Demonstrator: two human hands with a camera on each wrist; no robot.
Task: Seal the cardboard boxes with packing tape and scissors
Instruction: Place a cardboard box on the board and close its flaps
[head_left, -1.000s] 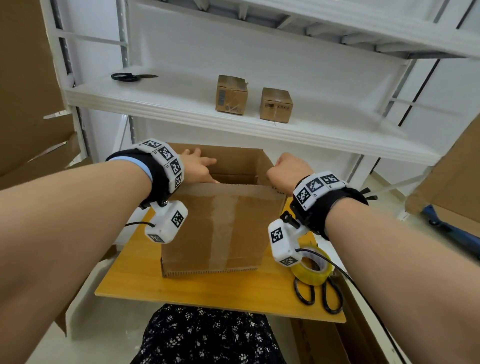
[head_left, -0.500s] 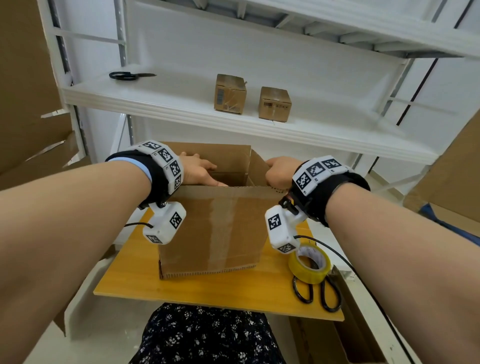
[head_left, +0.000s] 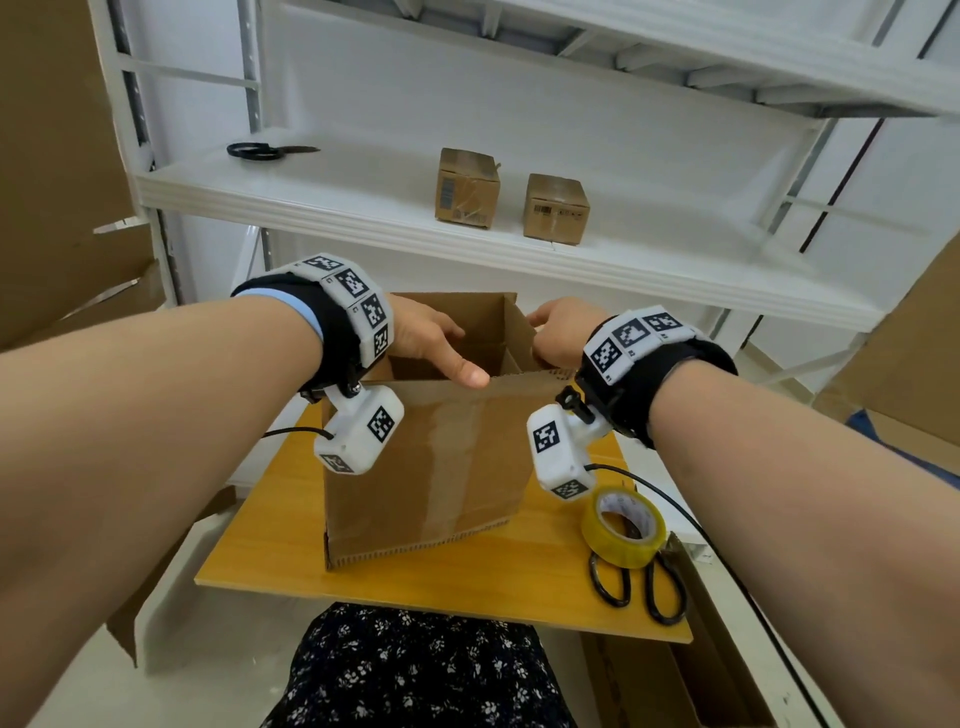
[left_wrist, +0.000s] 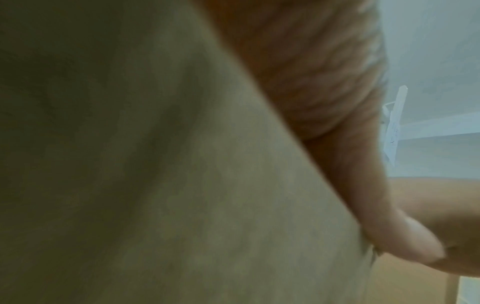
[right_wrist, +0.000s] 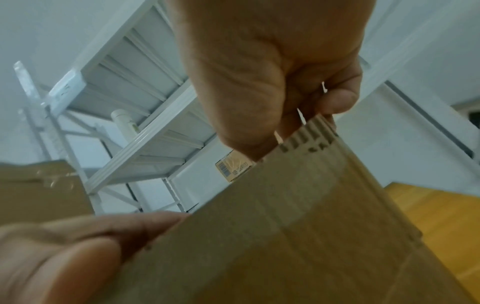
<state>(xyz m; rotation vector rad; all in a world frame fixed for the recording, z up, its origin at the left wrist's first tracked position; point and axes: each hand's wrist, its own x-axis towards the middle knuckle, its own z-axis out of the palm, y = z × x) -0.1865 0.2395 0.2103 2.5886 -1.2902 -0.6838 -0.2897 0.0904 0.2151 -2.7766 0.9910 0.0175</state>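
Cardboard box (head_left: 426, 457) stands open on the counter (head_left: 519, 582). The left hand (head_left: 431, 343) holds its front flap; the right hand (head_left: 558, 332) pinches the side flap. Folding comes first. Next, grab the tape (head_left: 623, 525) beside the scissors (head_left: 639, 587).

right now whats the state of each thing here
large cardboard box: top open, flaps up, unsealed
left hand: grips the box's near rim
right hand: grips the right flap
yellow tape roll: on the wooden table, untouched
table scissors: closed, beside the roll
shelf scissors: closed
two small boxes: closed, on the shelf
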